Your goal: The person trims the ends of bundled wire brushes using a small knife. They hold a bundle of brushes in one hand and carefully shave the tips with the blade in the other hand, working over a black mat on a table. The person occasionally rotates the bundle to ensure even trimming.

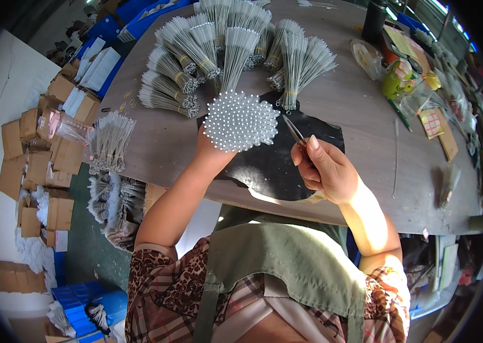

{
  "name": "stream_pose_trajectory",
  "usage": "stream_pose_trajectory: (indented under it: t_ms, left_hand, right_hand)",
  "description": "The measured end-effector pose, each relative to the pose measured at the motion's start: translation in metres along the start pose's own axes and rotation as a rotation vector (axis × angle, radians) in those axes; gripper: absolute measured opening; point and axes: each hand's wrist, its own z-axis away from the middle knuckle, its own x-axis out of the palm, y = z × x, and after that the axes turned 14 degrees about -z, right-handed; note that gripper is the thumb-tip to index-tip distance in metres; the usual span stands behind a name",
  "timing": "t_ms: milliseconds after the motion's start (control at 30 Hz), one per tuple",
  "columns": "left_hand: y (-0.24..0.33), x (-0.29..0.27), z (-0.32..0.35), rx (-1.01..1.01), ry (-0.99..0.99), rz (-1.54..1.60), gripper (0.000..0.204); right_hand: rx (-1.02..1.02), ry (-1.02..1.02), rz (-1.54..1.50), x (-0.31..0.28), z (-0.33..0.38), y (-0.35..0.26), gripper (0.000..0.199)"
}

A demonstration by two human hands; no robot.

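Bundle [242, 122] is aiming lengthwise cameraward over mat [322, 130] edge, left hand [207, 147] clasping; right hand [331, 171] gripping tweezers [294, 130]; boxes [14, 144] standing mat-left, contents unclear.

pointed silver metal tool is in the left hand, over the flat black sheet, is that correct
Wrong hand: the head view shows the pointed silver metal tool in the right hand, not the left hand, over the flat black sheet, as you say.

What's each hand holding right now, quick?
Left hand: holding a bundle of white-tipped stems, its fingers mostly hidden.
Right hand: closed, holding metal tweezers.
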Motion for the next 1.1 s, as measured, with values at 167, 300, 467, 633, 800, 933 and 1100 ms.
stream_pose_trajectory:
  t_ms: [167, 300, 467, 633, 800, 933, 1100]
  left_hand:
    - [0.002, -0.006, 0.0, 0.218, 0.033, -0.738, 0.046]
    - [0.048, -0.004, -0.007, 0.332, 0.019, -0.857, 0.046]
    - [0.072, 0.004, 0.0, 0.025, 0.01, -0.214, 0.048]
    - [0.073, 0.009, 0.006, -0.044, 0.014, -0.271, 0.042]
    - [0.063, 0.01, 0.007, -0.022, 0.009, -0.338, 0.043]
    - [0.063, 0.01, 0.004, -0.025, -0.015, -0.368, 0.044]
    - [0.059, 0.012, 0.002, -0.025, 0.02, -0.362, 0.043]
  right_hand:
    - [-0.053, 0.0, 0.043, -0.003, 0.0, 0.001, 0.049]
    - [-0.344, 0.044, 0.024, -0.002, -0.008, -0.002, 0.044]
    - [-0.461, 0.109, 0.264, 0.008, -0.023, -0.023, 0.018]
    - [-0.797, 0.147, 0.661, 0.005, -0.045, -0.02, 0.008]
    - [-0.769, 0.143, 0.79, 0.001, -0.048, -0.021, 0.012]
    - [-0.748, 0.089, 0.842, -0.002, -0.051, -0.03, 0.015]
    - [-0.835, 0.124, 0.928, 0.0, -0.058, -0.031, 0.013]
